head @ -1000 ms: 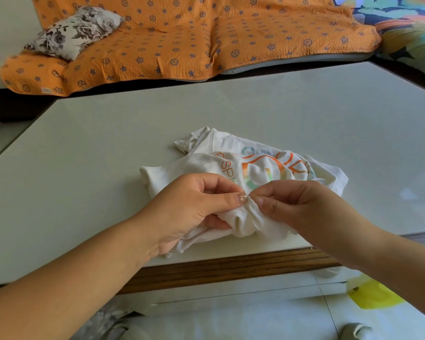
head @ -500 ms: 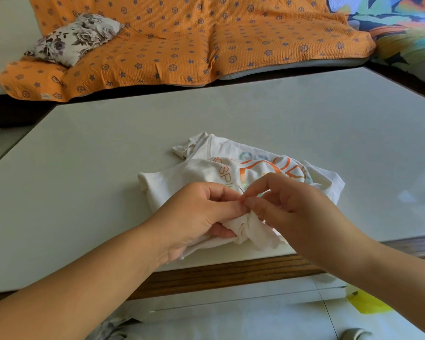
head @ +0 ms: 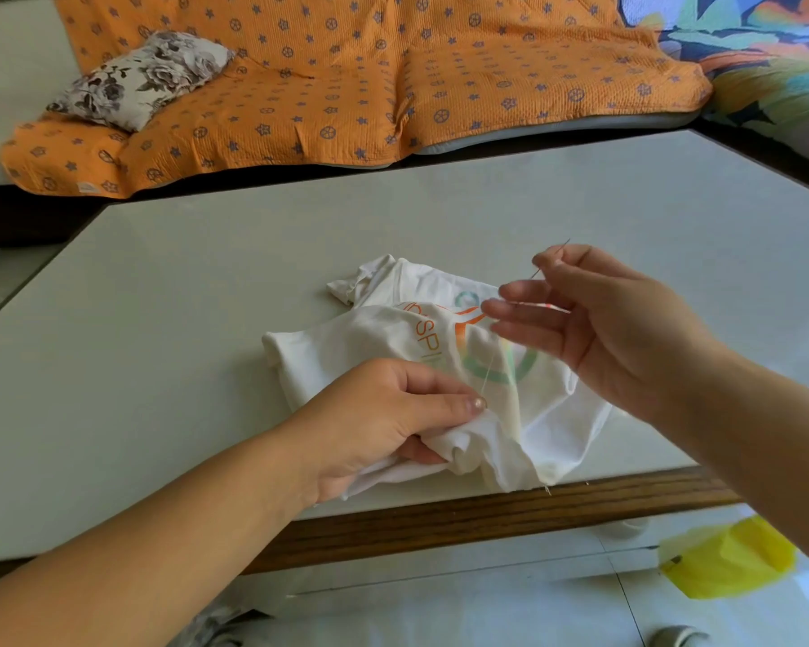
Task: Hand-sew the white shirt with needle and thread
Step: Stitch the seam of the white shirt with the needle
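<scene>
Crumpled white shirt [head: 374, 338] with orange lettering and a green ring print lies on the pale table [head: 160, 319] near its front edge; left hand [head: 384, 427] grips its bunched fabric, raised right hand [head: 612, 329] pinches a needle [head: 549, 259]

The left hand [head: 384, 422] grips a bunched fold of the white shirt [head: 346, 347] at the near edge of the worktop [head: 183, 296], with its thumb pressed on top of the cloth. Up and to its right, the right hand [head: 617, 329] hovers over the shirt's printed front. It pinches the needle [head: 536, 272] between thumb and forefinger, the other fingers spread straight. A pale thread [head: 489, 375] runs straight from beside the left thumb up toward the right hand. Beyond both hands lies an orange patterned cover [head: 346, 77] with a floral pillow [head: 146, 77]. Below the right wrist, a yellow scrap [head: 725, 562] lies on the floor.
</scene>
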A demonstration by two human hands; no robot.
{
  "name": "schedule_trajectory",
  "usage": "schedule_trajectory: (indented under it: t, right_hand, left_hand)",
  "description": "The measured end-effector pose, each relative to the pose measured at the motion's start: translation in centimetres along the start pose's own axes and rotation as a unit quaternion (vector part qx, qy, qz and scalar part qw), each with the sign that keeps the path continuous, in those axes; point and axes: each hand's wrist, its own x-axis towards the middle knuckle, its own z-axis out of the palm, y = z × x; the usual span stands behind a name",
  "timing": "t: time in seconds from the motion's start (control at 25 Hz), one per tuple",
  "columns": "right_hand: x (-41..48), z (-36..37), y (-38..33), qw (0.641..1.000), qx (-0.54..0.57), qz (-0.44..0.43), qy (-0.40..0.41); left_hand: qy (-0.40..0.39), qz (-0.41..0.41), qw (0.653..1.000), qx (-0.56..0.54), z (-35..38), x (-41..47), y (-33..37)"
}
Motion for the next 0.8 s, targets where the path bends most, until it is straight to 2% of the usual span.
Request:
schedule_trajectory:
  t: [0.12, 0.24, 0.48, 0.56, 0.68, 0.8]
  right_hand:
    - [1.5, -1.1, -0.4, 0.991, -0.087, -0.072, 0.067]
    - [2.2, -2.1, -0.7, 0.944, -0.259, -0.165, 0.121]
    - [2.5, -3.4, -1.1, 0.874, -0.399, -0.242, 0.137]
    - [2.4, -3.6, -1.2, 0.861, -0.424, -0.243, 0.139]
    - [1.7, -2.9, -1.1, 0.861, -0.445, -0.211, 0.129]
    - [-0.7, -0.8, -1.4, 0.907, -0.406, -0.096, 0.062]
  left_hand:
    - [-0.015, 0.004, 1.000, 0.018, -0.1, -0.2, -0.1]
    - [-0.019, 0.006, 1.000, 0.023, -0.4, -0.2, -0.2]
    - [-0.009, 0.009, 1.000, 0.026, -0.7, -0.2, 0.0]
    - [-0.005, 0.007, 1.000, 0.026, -0.7, -0.2, 0.0]
    - [0.005, 0.011, 1.000, 0.024, -0.6, -0.3, 0.0]
    - [0.025, 0.033, 0.999, 0.006, -0.6, -0.2, 0.0]
